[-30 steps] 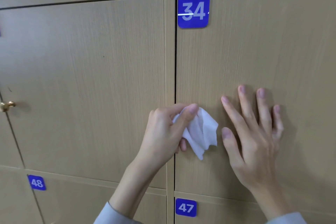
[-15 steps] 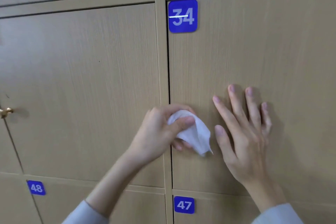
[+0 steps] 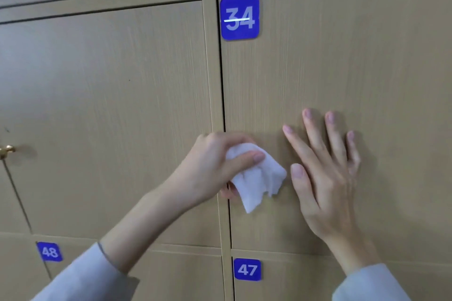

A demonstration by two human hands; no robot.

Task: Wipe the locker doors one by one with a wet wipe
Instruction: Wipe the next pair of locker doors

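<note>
Wooden locker door [image 3: 342, 68]: left hand [image 3: 210, 166] grips wet wipe [image 3: 256, 178].

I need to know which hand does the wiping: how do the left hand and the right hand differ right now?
The left hand is curled, pinching the white wipe between thumb and fingers; the right hand holds nothing. The left hand sits over the gap at the edge of door 34; the right hand lies farther in on that door, flat with fingers spread. Both reach up out of pale sleeves.
</note>
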